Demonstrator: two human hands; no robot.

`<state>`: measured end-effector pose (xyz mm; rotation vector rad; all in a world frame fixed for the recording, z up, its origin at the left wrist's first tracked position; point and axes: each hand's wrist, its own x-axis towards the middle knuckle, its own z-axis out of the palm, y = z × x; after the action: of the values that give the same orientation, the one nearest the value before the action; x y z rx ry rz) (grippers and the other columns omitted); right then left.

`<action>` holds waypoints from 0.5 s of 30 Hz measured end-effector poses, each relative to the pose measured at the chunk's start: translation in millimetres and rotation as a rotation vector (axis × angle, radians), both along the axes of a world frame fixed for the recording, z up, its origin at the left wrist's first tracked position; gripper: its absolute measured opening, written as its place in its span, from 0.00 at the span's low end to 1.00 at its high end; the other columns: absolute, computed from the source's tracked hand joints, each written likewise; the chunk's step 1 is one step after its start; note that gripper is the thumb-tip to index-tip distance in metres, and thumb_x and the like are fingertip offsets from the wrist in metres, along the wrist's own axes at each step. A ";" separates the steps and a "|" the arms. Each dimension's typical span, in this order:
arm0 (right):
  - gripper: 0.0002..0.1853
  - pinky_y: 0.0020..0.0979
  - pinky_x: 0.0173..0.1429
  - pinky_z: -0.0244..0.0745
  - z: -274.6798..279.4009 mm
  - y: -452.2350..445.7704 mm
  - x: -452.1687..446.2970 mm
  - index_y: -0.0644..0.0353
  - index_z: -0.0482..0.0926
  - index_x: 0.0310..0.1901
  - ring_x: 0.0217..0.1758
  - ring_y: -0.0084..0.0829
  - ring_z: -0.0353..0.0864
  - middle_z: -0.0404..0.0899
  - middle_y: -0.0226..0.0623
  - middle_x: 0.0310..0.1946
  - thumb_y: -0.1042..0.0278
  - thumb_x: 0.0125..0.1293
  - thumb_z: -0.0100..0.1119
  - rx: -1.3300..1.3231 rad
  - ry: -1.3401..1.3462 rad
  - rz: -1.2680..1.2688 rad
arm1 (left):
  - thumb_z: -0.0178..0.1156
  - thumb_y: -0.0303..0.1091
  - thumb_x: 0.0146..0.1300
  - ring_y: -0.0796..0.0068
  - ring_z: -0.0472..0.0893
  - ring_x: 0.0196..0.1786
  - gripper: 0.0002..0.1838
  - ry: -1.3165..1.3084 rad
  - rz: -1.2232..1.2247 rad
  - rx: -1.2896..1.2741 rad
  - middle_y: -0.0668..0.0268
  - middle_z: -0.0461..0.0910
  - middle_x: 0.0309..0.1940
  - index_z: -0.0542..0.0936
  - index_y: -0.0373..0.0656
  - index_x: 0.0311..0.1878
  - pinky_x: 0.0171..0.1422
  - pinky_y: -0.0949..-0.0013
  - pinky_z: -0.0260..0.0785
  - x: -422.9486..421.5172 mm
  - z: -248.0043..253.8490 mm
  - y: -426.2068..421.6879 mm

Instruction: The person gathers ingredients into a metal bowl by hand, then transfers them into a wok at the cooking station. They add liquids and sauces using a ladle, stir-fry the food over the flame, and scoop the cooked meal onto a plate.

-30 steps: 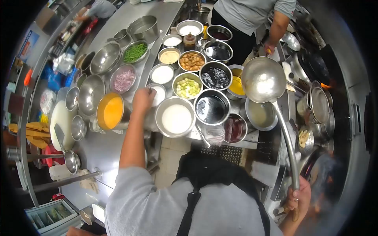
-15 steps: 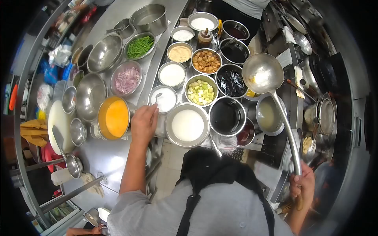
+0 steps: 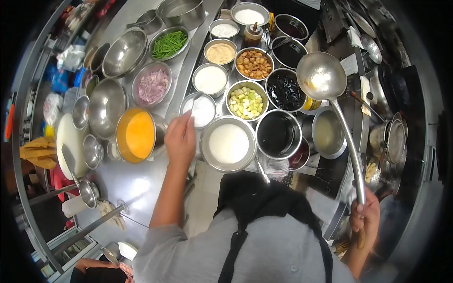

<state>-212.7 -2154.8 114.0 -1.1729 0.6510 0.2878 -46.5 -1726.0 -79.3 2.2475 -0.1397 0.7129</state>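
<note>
My left hand (image 3: 180, 139) is closed in a pinch on a small spoon (image 3: 193, 104), tilted at the near-left rim of a bowl of fine white powder (image 3: 203, 112). Blur hides part of the spoon. Beside that hand are the pot of orange liquid (image 3: 140, 135), to its left, and the larger pot of white liquid (image 3: 229, 144), to its right. My right hand (image 3: 365, 212) is wrapped round the long handle of a metal ladle (image 3: 321, 75). The ladle's bowl is raised in front of the containers, with a small wet-looking shine inside it.
Diced pale-green vegetable (image 3: 246, 102), browned cubes (image 3: 254, 64) and dark sauce (image 3: 278, 134) stand in pots ahead. Sliced onion (image 3: 152, 86), green beans (image 3: 169, 45) and steel bowls (image 3: 107, 107) line the left counter. Pans and strainers (image 3: 395, 141) crowd the right. Another person's arm (image 3: 96, 264) shows lower left.
My left hand has drawn back toward me and slightly right, with the spoon now at the powder bowl's near rim. The ladle has shifted slightly up and right in view.
</note>
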 end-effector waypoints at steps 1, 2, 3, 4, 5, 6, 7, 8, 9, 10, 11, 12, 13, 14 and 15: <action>0.35 0.22 0.07 0.53 0.4 3.5 4.1 0.68 0.60 0.67 0.05 0.18 0.57 0.64 0.32 0.13 0.77 0.56 0.58 -0.001 0.002 0.001 | 0.59 0.24 0.62 0.58 0.81 0.36 0.08 0.002 0.001 -0.001 0.54 0.81 0.34 0.82 0.35 0.44 0.43 0.64 0.73 13.7 -2.6 -6.3; 0.35 0.22 0.07 0.53 1.7 7.5 8.8 0.69 0.60 0.67 0.05 0.18 0.57 0.64 0.32 0.13 0.77 0.56 0.59 0.007 0.013 0.018 | 0.59 0.25 0.62 0.57 0.81 0.36 0.08 0.085 -0.019 -0.092 0.53 0.81 0.35 0.82 0.34 0.43 0.43 0.64 0.73 26.7 -6.3 -12.8; 0.35 0.22 0.07 0.53 2.4 10.6 11.6 0.70 0.61 0.67 0.05 0.19 0.57 0.64 0.33 0.12 0.78 0.55 0.59 0.014 0.025 0.031 | 0.58 0.26 0.63 0.57 0.81 0.37 0.08 0.170 -0.042 -0.183 0.53 0.82 0.35 0.82 0.34 0.42 0.44 0.64 0.73 36.1 -10.1 -17.9; 0.35 0.22 0.07 0.53 2.5 12.0 12.3 0.70 0.61 0.67 0.05 0.19 0.57 0.64 0.33 0.12 0.78 0.55 0.59 0.012 0.027 0.024 | 0.58 0.26 0.63 0.57 0.81 0.37 0.08 0.172 -0.049 -0.186 0.53 0.82 0.35 0.82 0.34 0.42 0.44 0.64 0.73 42.2 -13.6 -21.4; 0.36 0.22 0.08 0.53 2.3 13.2 12.7 0.70 0.61 0.67 0.05 0.19 0.58 0.65 0.33 0.12 0.78 0.55 0.60 0.019 0.023 0.044 | 0.58 0.27 0.64 0.57 0.81 0.37 0.08 0.158 -0.059 -0.161 0.53 0.82 0.35 0.82 0.34 0.42 0.44 0.63 0.73 47.7 -16.7 -24.4; 0.36 0.22 0.08 0.53 1.9 14.6 12.7 0.71 0.61 0.66 0.05 0.19 0.58 0.65 0.34 0.12 0.78 0.54 0.60 0.028 0.019 0.063 | 0.58 0.28 0.64 0.57 0.81 0.38 0.08 0.145 -0.070 -0.135 0.53 0.82 0.36 0.82 0.34 0.41 0.44 0.63 0.73 51.3 -19.0 -27.0; 0.36 0.22 0.08 0.53 2.6 16.8 12.6 0.72 0.61 0.66 0.06 0.19 0.57 0.65 0.34 0.12 0.79 0.54 0.61 0.020 0.029 0.059 | 0.58 0.28 0.64 0.57 0.81 0.38 0.08 0.148 -0.079 -0.135 0.53 0.82 0.36 0.82 0.34 0.41 0.44 0.63 0.73 53.6 -20.5 -28.9; 0.36 0.22 0.08 0.53 2.8 18.4 12.2 0.72 0.61 0.66 0.06 0.19 0.57 0.65 0.34 0.12 0.79 0.54 0.61 0.021 0.033 0.050 | 0.58 0.28 0.64 0.56 0.81 0.38 0.08 0.150 -0.073 -0.127 0.53 0.82 0.36 0.82 0.34 0.41 0.44 0.63 0.73 54.7 -21.9 -29.8; 0.36 0.22 0.09 0.53 2.6 19.7 12.0 0.72 0.61 0.66 0.06 0.19 0.57 0.66 0.34 0.13 0.79 0.54 0.61 0.026 0.032 0.053 | 0.57 0.28 0.65 0.56 0.81 0.38 0.08 0.153 -0.065 -0.119 0.53 0.82 0.36 0.82 0.34 0.41 0.44 0.63 0.73 55.3 -23.4 -30.0; 0.36 0.22 0.09 0.53 2.1 20.9 12.1 0.72 0.62 0.66 0.06 0.18 0.57 0.66 0.34 0.13 0.79 0.54 0.62 0.032 0.030 0.057 | 0.57 0.28 0.65 0.56 0.81 0.38 0.08 0.157 -0.071 -0.117 0.53 0.82 0.36 0.82 0.34 0.41 0.44 0.63 0.73 56.3 -26.2 -29.1; 0.36 0.22 0.09 0.53 1.3 22.0 12.5 0.72 0.62 0.66 0.06 0.18 0.57 0.66 0.34 0.13 0.79 0.54 0.62 0.033 0.031 0.052 | 0.58 0.29 0.65 0.62 0.82 0.36 0.09 0.141 -0.079 -0.085 0.54 0.82 0.36 0.82 0.34 0.42 0.43 0.66 0.74 57.8 -28.1 -28.0; 0.35 0.22 0.10 0.53 0.5 22.6 13.1 0.72 0.62 0.66 0.07 0.18 0.58 0.66 0.34 0.13 0.79 0.54 0.62 0.022 0.038 0.058 | 0.58 0.30 0.66 0.68 0.83 0.34 0.09 0.124 -0.085 -0.054 0.56 0.83 0.37 0.83 0.34 0.43 0.42 0.69 0.76 58.9 -28.7 -28.3; 0.35 0.22 0.10 0.52 -0.2 23.0 14.0 0.72 0.62 0.66 0.07 0.18 0.58 0.67 0.34 0.14 0.79 0.55 0.62 0.011 0.045 0.065 | 0.58 0.30 0.66 0.68 0.83 0.34 0.09 0.125 -0.087 -0.056 0.56 0.83 0.37 0.83 0.34 0.43 0.42 0.69 0.76 58.8 -29.1 -28.8; 0.35 0.22 0.10 0.52 -1.1 23.5 15.0 0.72 0.62 0.66 0.07 0.18 0.58 0.67 0.34 0.14 0.79 0.55 0.62 0.009 0.045 0.064 | 0.58 0.31 0.67 0.68 0.83 0.34 0.10 0.133 -0.102 -0.048 0.56 0.83 0.36 0.83 0.34 0.43 0.41 0.70 0.75 58.3 -27.7 -29.2; 0.35 0.22 0.10 0.52 -2.4 24.3 15.9 0.72 0.62 0.65 0.07 0.18 0.58 0.67 0.35 0.14 0.79 0.55 0.62 0.015 0.044 0.068 | 0.58 0.31 0.67 0.69 0.83 0.34 0.10 0.142 -0.117 -0.040 0.57 0.83 0.36 0.83 0.35 0.42 0.41 0.70 0.75 58.4 -26.2 -29.7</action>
<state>-196.8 -2130.6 111.6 -1.1789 0.6472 0.3766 12.0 -1755.8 -105.4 2.2223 -0.1846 0.4882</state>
